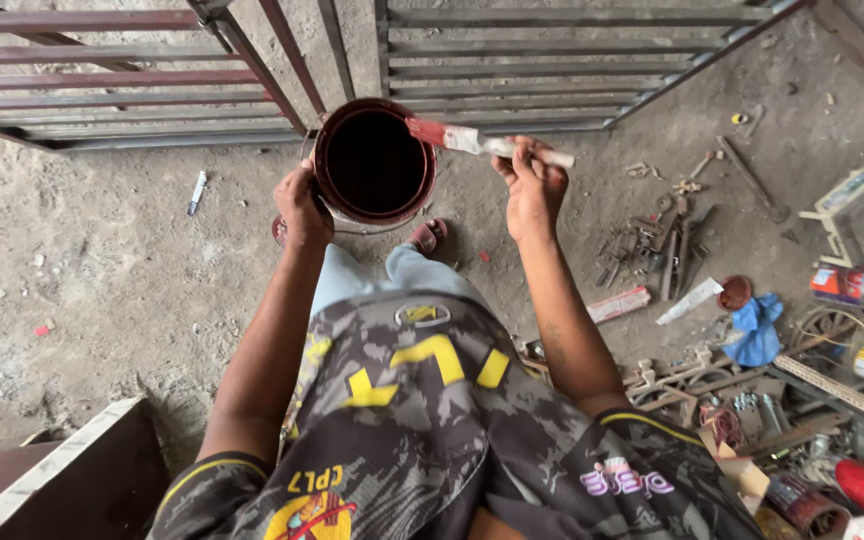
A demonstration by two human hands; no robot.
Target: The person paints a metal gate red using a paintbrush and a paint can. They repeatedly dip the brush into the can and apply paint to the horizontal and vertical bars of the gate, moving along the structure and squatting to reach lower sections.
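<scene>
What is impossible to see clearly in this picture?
Head view only:
- Paint level in the can: the inside is too dark.
- Left hand grip on the can: fingers hidden behind the rim.
- Brush handle middle: covered by the right hand.
- Gate: cut off by the top edge.
- Scrap parts on the floor: too small to identify.
</scene>
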